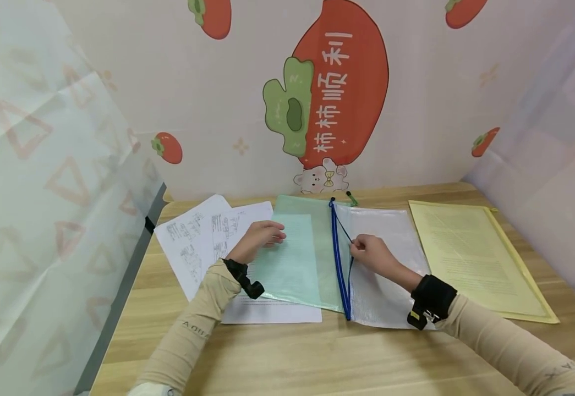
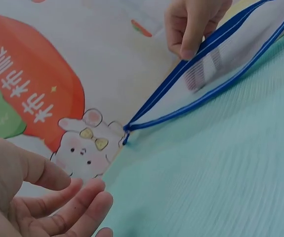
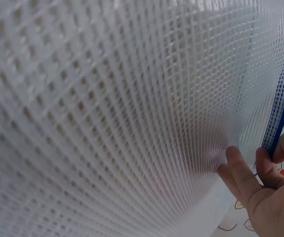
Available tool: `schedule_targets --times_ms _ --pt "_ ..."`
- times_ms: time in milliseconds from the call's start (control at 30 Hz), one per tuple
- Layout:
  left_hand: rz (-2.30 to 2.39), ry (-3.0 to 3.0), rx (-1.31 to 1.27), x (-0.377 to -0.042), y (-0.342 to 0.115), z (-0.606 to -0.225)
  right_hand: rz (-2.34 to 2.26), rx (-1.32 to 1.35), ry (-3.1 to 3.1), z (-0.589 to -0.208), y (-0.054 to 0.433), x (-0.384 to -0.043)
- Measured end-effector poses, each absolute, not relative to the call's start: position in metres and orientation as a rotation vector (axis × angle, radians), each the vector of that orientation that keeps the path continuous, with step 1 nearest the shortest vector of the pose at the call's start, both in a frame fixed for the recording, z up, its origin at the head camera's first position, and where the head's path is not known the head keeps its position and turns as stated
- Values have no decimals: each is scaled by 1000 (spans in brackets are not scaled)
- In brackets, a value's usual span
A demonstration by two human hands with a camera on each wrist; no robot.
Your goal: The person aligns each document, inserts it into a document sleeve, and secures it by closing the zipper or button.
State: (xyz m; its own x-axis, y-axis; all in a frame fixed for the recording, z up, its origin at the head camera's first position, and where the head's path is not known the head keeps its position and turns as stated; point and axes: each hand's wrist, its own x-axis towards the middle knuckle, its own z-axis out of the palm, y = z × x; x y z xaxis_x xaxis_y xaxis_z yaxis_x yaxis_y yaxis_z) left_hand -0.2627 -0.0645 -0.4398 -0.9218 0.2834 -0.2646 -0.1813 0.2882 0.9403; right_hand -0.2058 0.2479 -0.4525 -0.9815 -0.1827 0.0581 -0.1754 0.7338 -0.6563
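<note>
A clear mesh zipper pouch (image 1: 391,297) with a blue zipper edge lies at the middle right of the table. My right hand (image 1: 375,254) pinches the upper blue edge (image 2: 169,84) between thumb and fingers, lifting it so the mouth gapes. In the right wrist view the grid-patterned sheet (image 3: 107,113) fills most of the picture. My left hand (image 1: 259,241) hovers over a green zipper pouch (image 1: 324,286), fingers loosely bent and holding nothing. Papers show through the green pouch, which lies partly beneath the clear one.
Printed sheets (image 1: 188,242) lie at the left, some reaching under the green pouch. A yellow pouch (image 1: 475,258) with paper inside lies at the right. A patterned cloth backdrop (image 1: 247,99) rises behind the table (image 1: 287,357).
</note>
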Motion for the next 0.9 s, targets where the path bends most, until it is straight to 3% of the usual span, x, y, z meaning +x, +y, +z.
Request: schedule_targets --times_ms 700,900 --pt "1633 2317 -377 -261 -158 -431 -946 -324 2849 -439 219 -217" --pt "1625 2143 -475 -255 -161 -427 -1321 -353 2597 -433 182 -218"
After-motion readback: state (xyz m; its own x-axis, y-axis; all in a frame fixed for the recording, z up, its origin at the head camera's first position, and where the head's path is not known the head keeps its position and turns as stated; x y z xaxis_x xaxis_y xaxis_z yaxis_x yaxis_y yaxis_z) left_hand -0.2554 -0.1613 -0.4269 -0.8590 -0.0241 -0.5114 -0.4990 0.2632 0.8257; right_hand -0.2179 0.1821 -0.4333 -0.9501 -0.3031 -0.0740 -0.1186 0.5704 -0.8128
